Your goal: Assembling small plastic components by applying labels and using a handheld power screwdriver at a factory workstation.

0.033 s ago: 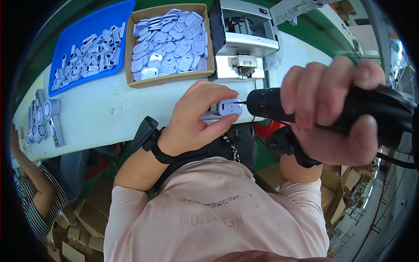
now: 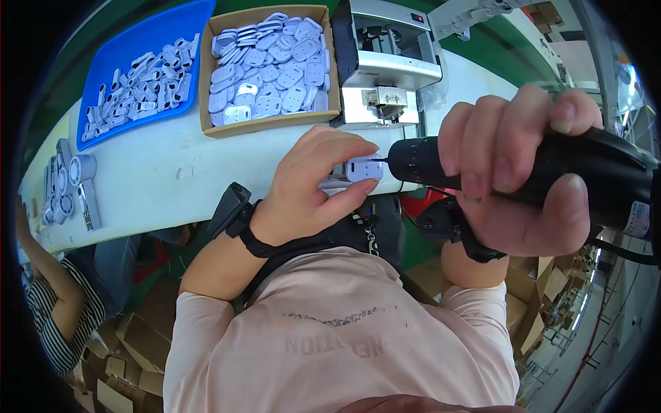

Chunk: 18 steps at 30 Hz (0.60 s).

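Observation:
My left hand point(image 2: 303, 182) is closed, thumb and fingers pinching a small white plastic housing point(image 2: 365, 169) above the front of the table. The housing has a dark oval slot and small holes in its face. Wrapped around a black electric screwdriver point(image 2: 416, 162) is my right hand point(image 2: 513, 168), also closed. The screwdriver lies nearly level, its thin bit pointing left and reaching the face of the housing. Whether a screw sits at the bit's tip is too small to tell. A grey part shows behind the housing, mostly hidden by my left fingers.
At the back, a blue tray point(image 2: 127, 48) holds small white parts, beside a cardboard box point(image 2: 275, 126) of flat white housings. A silver-and-black bench machine point(image 2: 392, 67) stands right of them. Grey-white handled pieces point(image 2: 83, 169) lie at left. Another person's arm point(image 2: 51, 272) shows far left.
My right hand and the screwdriver have shifted very slightly left, with the bit still at the housing. My left hand has hardly moved.

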Motion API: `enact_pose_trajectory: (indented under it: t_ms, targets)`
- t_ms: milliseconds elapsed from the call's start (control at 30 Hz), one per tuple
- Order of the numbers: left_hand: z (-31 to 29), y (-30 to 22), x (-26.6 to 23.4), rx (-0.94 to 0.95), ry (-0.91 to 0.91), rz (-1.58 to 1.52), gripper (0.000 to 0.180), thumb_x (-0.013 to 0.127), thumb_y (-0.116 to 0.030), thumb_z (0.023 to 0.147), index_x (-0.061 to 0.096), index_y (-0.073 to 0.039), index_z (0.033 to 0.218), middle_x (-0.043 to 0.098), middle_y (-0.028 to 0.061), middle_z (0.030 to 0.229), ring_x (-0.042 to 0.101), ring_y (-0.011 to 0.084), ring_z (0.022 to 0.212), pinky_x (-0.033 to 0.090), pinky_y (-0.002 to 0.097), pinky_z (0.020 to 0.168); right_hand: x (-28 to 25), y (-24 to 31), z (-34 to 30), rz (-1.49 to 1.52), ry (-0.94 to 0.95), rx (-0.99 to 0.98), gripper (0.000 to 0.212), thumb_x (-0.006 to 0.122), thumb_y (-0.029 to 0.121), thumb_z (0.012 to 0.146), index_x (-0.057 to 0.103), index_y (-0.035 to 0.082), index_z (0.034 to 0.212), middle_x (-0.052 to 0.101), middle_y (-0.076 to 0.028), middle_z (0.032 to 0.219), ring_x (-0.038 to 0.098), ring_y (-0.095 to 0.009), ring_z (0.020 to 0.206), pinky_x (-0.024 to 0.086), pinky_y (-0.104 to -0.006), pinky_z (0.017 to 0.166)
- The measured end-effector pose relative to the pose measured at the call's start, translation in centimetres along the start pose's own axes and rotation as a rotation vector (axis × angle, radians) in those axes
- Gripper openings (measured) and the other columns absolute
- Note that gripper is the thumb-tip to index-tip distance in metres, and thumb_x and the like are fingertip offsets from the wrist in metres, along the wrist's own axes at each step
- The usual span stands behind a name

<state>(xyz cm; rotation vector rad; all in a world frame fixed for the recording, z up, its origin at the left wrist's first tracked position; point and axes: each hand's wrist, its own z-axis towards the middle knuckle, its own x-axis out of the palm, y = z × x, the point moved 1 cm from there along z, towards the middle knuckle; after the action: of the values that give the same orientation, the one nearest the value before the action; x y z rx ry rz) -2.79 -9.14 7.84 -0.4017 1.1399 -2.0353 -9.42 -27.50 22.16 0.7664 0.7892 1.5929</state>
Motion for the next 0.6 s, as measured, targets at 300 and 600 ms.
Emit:
enact_pose_trajectory:
  t_ms: [300,600]
  targets:
    - [-0.19,0.45,0.25,-0.024,0.007,-0.018,0.033,0.084,-0.005,0.084,0.072,-0.005,0.115,0.073,0.0106,0.109,0.069,0.0292,0.095,0.054,0.0375,0.081,0.0,-0.93,-0.17,0.011,-0.008,0.021,0.043,0.062,0.03,0.102,0.048,0.01,0.137,0.057,-0.004,0.092,0.056,-0.017,0.069,0.046,-0.0364,0.07]
    - [-0.38,0.52,0.75,0.017,-0.017,0.017,0.034,0.087,-0.006,0.082,0.072,-0.004,0.113,0.073,0.0116,0.114,0.069,0.0316,0.096,0.055,0.0393,0.081,0.42,-0.41,-0.84,0.023,0.003,0.044,0.042,0.065,0.026,0.102,0.048,0.012,0.137,0.058,-0.003,0.093,0.057,-0.016,0.071,0.046,-0.036,0.07]
